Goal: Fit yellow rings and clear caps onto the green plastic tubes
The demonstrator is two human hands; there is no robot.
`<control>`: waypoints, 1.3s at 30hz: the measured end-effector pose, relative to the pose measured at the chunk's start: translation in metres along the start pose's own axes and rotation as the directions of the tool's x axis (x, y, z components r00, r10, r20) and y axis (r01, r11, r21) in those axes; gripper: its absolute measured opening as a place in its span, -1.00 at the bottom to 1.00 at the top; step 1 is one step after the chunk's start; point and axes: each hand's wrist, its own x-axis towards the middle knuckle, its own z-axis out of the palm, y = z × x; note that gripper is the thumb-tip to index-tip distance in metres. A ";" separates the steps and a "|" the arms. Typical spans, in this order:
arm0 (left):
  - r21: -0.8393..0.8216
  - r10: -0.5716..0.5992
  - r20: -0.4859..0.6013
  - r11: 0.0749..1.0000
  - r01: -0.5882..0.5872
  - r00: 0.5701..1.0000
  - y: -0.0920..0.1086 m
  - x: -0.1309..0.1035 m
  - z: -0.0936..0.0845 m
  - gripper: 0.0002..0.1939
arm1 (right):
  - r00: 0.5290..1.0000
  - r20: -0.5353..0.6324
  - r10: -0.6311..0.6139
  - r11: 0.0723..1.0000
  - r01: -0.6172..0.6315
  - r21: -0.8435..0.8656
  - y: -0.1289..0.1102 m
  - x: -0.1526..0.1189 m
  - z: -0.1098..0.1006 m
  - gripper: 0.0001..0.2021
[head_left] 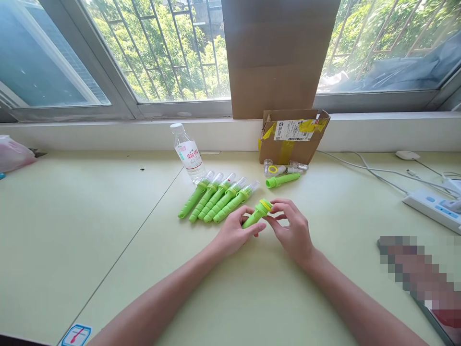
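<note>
Held tube: one green tube (252, 218) lies between the two hands, slanting with its wide end up to the right and its narrow end in the left fingers; a yellow ring (265, 205) sits around the wide end.
Left hand: the left hand (236, 230) is curled round the tube's body, thumb on the near side, fingers closed on it.
Right hand: the right hand (292, 230) has its fingers bent and close together at the ringed end; the tips are partly hidden, so whether they pinch it or only touch it I cannot tell.
Tube row: five green tubes (218, 199) with clear caps lie side by side just beyond the left hand, caps pointing away.
Bottle: a water bottle (188, 154) stands at the capped end of the row.
Box side: a cardboard box (293, 137) stands against the sill; before it lie clear caps (298, 166), another yellow ring (272, 169) and a loose green tube (283, 180).
Edges and room: the tabletop (108, 211) offers wide room left of the row, towards a pink bag (14, 154); on the right, a power strip (432, 209) and cables (382, 169) bound the space.
</note>
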 end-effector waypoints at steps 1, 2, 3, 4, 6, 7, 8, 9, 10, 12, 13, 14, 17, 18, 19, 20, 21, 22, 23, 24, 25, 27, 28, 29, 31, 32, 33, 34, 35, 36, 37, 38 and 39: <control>-0.006 -0.012 -0.011 1.000 0.012 1.000 0.000 0.000 0.000 -0.61 | 1.000 -0.005 -0.002 1.000 0.002 0.001 0.000 0.000 0.000 -0.89; -0.016 -0.019 -0.017 1.000 0.019 1.000 -0.001 0.000 0.000 -0.60 | 1.000 -0.009 -0.004 1.000 0.004 0.002 -0.001 0.000 0.000 -0.89; -0.027 -0.020 -0.017 0.999 0.019 1.000 -0.001 0.000 0.001 -0.61 | 1.000 -0.010 -0.005 1.000 0.005 0.003 -0.001 0.000 0.000 -0.89; -0.038 -0.013 -0.012 0.999 0.013 1.000 -0.001 0.000 0.001 -0.63 | 1.000 -0.009 -0.005 1.000 0.005 0.004 -0.001 0.000 0.000 -0.89; -0.057 0.011 0.003 0.998 -0.011 1.000 -0.002 0.000 0.000 -0.68 | 1.000 -0.006 -0.004 1.000 0.004 0.005 -0.001 0.000 -0.001 -0.89; -0.067 0.021 0.008 0.998 -0.021 1.000 -0.002 0.000 0.000 -0.69 | 1.000 -0.004 -0.003 1.000 0.003 0.006 -0.001 0.000 -0.001 -0.89; -0.079 0.027 0.012 0.997 -0.026 1.000 -0.002 0.001 0.000 -0.70 | 1.000 -0.002 -0.001 1.000 0.001 0.006 -0.001 0.000 -0.001 -0.89; -0.092 0.028 0.015 0.995 -0.027 0.999 -0.003 0.001 0.000 -0.70 | 1.000 0.001 0.001 1.000 -0.001 0.006 -0.001 0.000 -0.001 -0.89; -0.103 0.027 0.015 0.994 -0.025 1.000 -0.003 0.001 0.000 -0.69 | 1.000 0.003 0.003 1.000 -0.003 0.006 -0.001 0.000 -0.002 -0.89; -0.117 0.022 0.009 0.993 -0.020 1.000 -0.004 0.001 0.000 -0.69 | 1.000 0.008 0.013 1.000 -0.013 0.010 -0.001 0.000 -0.002 -0.90; -0.119 0.020 0.004 0.993 -0.019 1.000 -0.004 0.001 0.000 -0.69 | 1.000 0.011 0.020 1.000 -0.020 0.014 -0.001 0.000 -0.002 -0.91; -0.117 0.019 -0.002 0.993 -0.020 1.000 -0.005 0.001 0.000 -0.69 | 1.000 0.016 0.027 0.999 -0.028 0.020 -0.001 0.000 -0.003 -0.91; -0.102 0.023 -0.021 0.994 -0.025 1.000 -0.005 0.001 0.000 -0.71 | 0.998 0.032 0.047 0.998 -0.048 0.048 -0.002 0.001 -0.004 -0.92; -0.099 0.025 -0.024 0.995 -0.027 0.999 -0.005 0.001 0.000 -0.71 | 0.998 0.037 0.052 0.997 -0.054 0.058 -0.002 0.002 -0.004 -0.92; -0.098 0.026 -0.025 0.995 -0.029 0.999 -0.005 0.001 0.000 -0.71 | 0.997 0.043 0.058 0.996 -0.061 0.068 -0.002 0.002 -0.004 -0.91; -0.100 0.027 -0.025 0.995 -0.030 0.999 -0.005 0.001 0.000 -0.70 | 0.997 0.050 0.065 0.994 -0.069 0.081 -0.002 0.002 -0.005 -0.91; -0.105 0.028 -0.023 0.994 -0.030 0.999 -0.004 0.001 0.000 -0.70 | 0.996 0.060 0.073 0.993 -0.078 0.092 -0.002 0.003 -0.005 -0.91; -0.112 0.027 -0.019 0.993 -0.029 0.999 -0.004 0.001 -0.001 -0.69 | 0.994 0.071 0.081 0.991 -0.089 0.103 -0.003 0.003 -0.005 -0.90; -0.120 0.027 -0.016 0.992 -0.028 1.000 -0.004 0.002 -0.001 -0.68 | 0.992 0.086 0.090 0.989 -0.099 0.110 -0.003 0.003 -0.005 -0.88; -0.128 0.027 -0.012 0.991 -0.028 1.000 -0.004 0.002 -0.001 -0.68 | 0.990 0.104 0.096 0.988 -0.108 0.115 -0.003 0.003 -0.005 -0.86; -0.134 0.029 -0.007 0.990 -0.030 1.000 -0.004 0.002 -0.001 -0.67 | 0.987 0.123 0.099 0.987 -0.114 0.117 -0.003 0.002 -0.004 -0.83; -0.141 0.039 0.007 0.989 -0.038 0.999 -0.004 0.003 -0.002 -0.66 | 0.983 0.155 0.103 0.987 -0.121 0.110 -0.004 0.002 -0.004 -0.77; -0.142 0.044 0.018 0.989 -0.041 0.999 -0.004 0.003 -0.002 -0.65 | 0.981 0.163 0.105 0.987 -0.123 0.102 -0.004 0.002 -0.004 -0.75; -0.140 0.049 0.031 0.989 -0.044 0.998 -0.004 0.003 -0.002 -0.64 | 0.981 0.164 0.105 0.988 -0.122 0.094 -0.004 0.002 -0.003 -0.74; -0.128 0.058 0.054 0.991 -0.051 0.997 -0.004 0.003 -0.002 -0.63 | 0.983 0.152 0.099 0.991 -0.112 0.075 -0.004 0.001 -0.003 -0.75; -0.119 0.063 0.061 0.991 -0.056 0.996 -0.004 0.003 -0.002 -0.63 | 0.985 0.145 0.094 0.992 -0.105 0.067 -0.003 0.001 -0.003 -0.76; -0.109 0.070 0.065 0.992 -0.062 0.995 -0.004 0.002 -0.002 -0.63 | 0.987 0.136 0.090 0.993 -0.099 0.060 -0.003 0.000 -0.002 -0.77; -0.101 0.077 0.068 0.992 -0.069 0.995 -0.004 0.002 -0.001 -0.63 | 0.988 0.128 0.088 0.994 -0.096 0.056 -0.003 0.000 -0.002 -0.79; -0.095 0.082 0.072 0.993 -0.075 0.994 -0.004 0.001 -0.001 -0.63 | 0.989 0.119 0.089 0.994 -0.096 0.053 -0.002 0.000 -0.002 -0.80; -0.092 0.087 0.076 0.993 -0.080 0.993 -0.004 0.001 -0.001 -0.63 | 0.990 0.110 0.090 0.994 -0.096 0.054 -0.002 0.000 -0.002 -0.81; -0.091 0.090 0.080 0.992 -0.083 0.993 -0.004 0.001 0.000 -0.63 | 0.991 0.102 0.090 0.994 -0.096 0.057 -0.002 0.000 -0.001 -0.82; -0.093 0.090 0.084 0.992 -0.082 0.992 -0.003 0.001 0.000 -0.63 | 0.992 0.094 0.088 0.994 -0.094 0.063 -0.001 0.000 -0.001 -0.83; -0.097 0.086 0.087 0.992 -0.077 0.993 -0.003 0.001 0.000 -0.64 | 0.993 0.087 0.084 0.993 -0.090 0.071 -0.001 0.000 -0.001 -0.85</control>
